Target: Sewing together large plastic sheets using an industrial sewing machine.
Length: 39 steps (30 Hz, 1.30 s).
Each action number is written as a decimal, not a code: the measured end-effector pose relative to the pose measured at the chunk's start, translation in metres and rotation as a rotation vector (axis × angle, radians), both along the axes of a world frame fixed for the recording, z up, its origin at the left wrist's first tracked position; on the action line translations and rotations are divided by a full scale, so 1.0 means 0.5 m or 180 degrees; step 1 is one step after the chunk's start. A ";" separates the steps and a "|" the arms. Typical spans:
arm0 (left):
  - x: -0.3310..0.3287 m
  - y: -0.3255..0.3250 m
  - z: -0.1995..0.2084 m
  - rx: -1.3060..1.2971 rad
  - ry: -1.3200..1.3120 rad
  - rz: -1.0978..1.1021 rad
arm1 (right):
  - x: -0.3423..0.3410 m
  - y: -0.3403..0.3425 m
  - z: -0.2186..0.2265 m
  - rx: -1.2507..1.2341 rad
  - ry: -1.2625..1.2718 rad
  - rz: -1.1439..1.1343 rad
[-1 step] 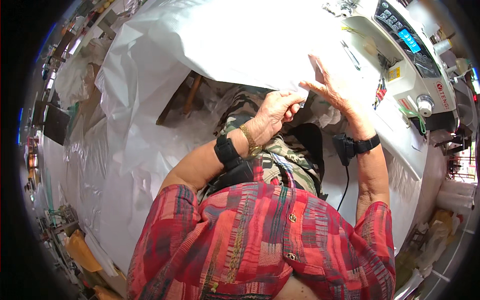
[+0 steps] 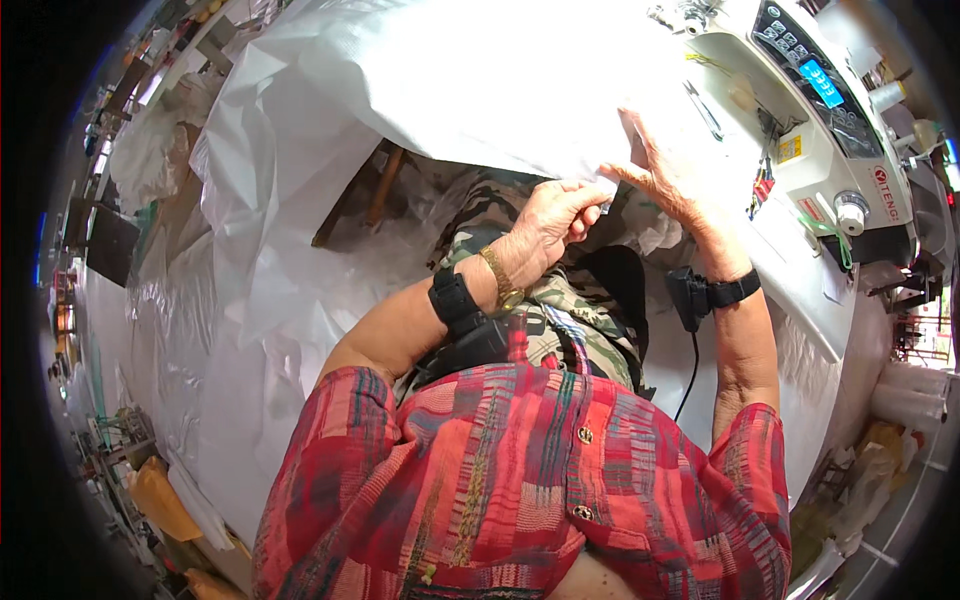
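White sheeting [image 2: 290, 150] lies before us, left of the sewing machine [image 2: 850, 180], its edge above our camouflage trousers [image 2: 490, 205]. Our left hand [image 2: 548, 222] pinches that edge, thumb against forefinger; our right hand [image 2: 668, 186] spreads thumb from fingers just beside it. We seem to be lining the edge up; the next move likely calls for steady tension. The material looks thin, smooth, softly creased.

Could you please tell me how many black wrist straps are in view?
2: one black strap around the left forearm, on the elbow side of the gold metal watch, and another black strap around the right forearm. I see no others.
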<state>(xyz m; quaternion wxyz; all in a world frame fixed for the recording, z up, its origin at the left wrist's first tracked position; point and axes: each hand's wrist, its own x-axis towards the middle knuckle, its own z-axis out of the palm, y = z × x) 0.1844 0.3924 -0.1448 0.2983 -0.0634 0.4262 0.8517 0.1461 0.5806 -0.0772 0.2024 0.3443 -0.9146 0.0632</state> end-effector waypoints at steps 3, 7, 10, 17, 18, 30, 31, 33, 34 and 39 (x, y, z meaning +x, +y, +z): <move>0.004 -0.006 0.005 -0.0632 0.0489 0.0060 | 0.000 0.003 -0.010 -0.0008 -0.0373 -0.0522; 0.027 -0.028 0.010 -0.2712 0.2874 0.0342 | -0.004 0.000 -0.011 0.0099 -0.0702 -0.0568; 0.009 -0.044 -0.004 -0.3548 0.5393 0.1457 | -0.008 -0.010 -0.010 0.0075 -0.0142 -0.0452; -0.082 -0.025 -0.083 -0.3872 0.6413 0.1830 | 0.003 -0.007 0.014 0.0342 -0.0484 -0.0850; -0.090 -0.022 -0.091 -0.3835 0.6459 0.1913 | 0.003 -0.006 0.016 0.0372 -0.0658 -0.0918; -0.117 -0.029 -0.087 -0.3300 0.6648 0.2032 | -0.001 0.001 0.008 -0.0074 -0.0578 -0.0889; -0.118 -0.031 -0.084 -0.3266 0.6653 0.2019 | 0.000 -0.001 0.012 -0.0016 -0.0714 -0.0992; -0.118 -0.035 -0.081 -0.3310 0.6709 0.1926 | 0.001 -0.004 0.018 -0.0032 -0.0794 -0.0964; -0.117 -0.037 -0.079 -0.3320 0.6697 0.1900 | 0.001 -0.005 0.020 -0.0109 -0.0747 -0.0868; -0.118 -0.044 -0.075 -0.3358 0.6864 0.1802 | -0.017 -0.002 0.005 -0.0289 -0.0710 -0.0784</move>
